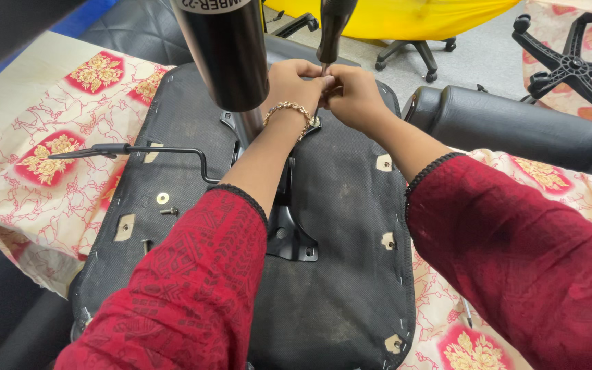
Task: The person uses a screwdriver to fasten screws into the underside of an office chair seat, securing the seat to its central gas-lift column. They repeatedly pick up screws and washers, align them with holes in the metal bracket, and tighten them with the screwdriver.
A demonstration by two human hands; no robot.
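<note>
I pinch my left hand [296,79] and right hand [354,92] closed together around a small bolt at the far edge of the upturned seat base [337,274], steadying it under the screwdriver [330,31]. 2 loose fasteners [164,204] wait beside the lever [138,151].

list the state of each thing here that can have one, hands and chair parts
left hand: closed on the screwdriver tip
right hand: pinched at the same spot
screwdriver: upright, tip down at the plate
chair seat: upside down on the cloth
gas cylinder: standing up from the plate
lever: sticking out sideways
loose screw: lying on the seat
</note>
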